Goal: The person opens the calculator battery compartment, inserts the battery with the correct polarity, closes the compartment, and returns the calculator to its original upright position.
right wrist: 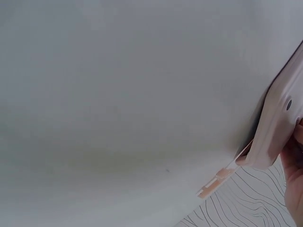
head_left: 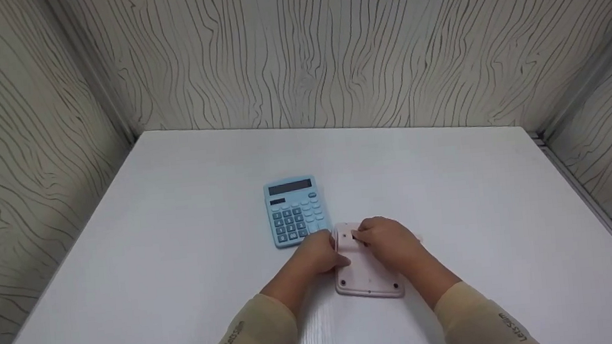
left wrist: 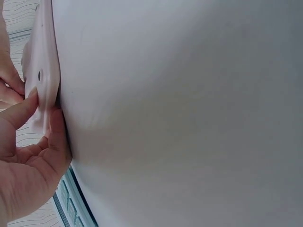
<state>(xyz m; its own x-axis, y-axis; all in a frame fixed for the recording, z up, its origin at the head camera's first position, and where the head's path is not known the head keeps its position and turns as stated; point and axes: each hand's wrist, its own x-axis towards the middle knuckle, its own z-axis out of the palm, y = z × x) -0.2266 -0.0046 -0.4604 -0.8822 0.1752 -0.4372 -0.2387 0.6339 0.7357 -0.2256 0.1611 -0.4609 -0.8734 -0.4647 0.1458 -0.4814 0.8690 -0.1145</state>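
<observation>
A pale pink calculator [head_left: 370, 271] lies face down on the white table, its back with small dark feet and screw holes facing up. My left hand [head_left: 321, 252] grips its left edge; in the left wrist view the thumb [left wrist: 32, 97] lies on the back and the fingers reach under the edge. My right hand [head_left: 392, 241] has its fingertips at a small dark opening near the far end of the back. Whether they pinch something there is hidden. A light blue calculator [head_left: 294, 209] lies face up just beyond my left hand.
A small pale pink plastic piece with tabs [right wrist: 215, 182] lies on the white table [head_left: 178, 233], beside the pink calculator's far right corner. Wood-grain patterned panels [head_left: 295, 51] stand at the back and on both sides of the table.
</observation>
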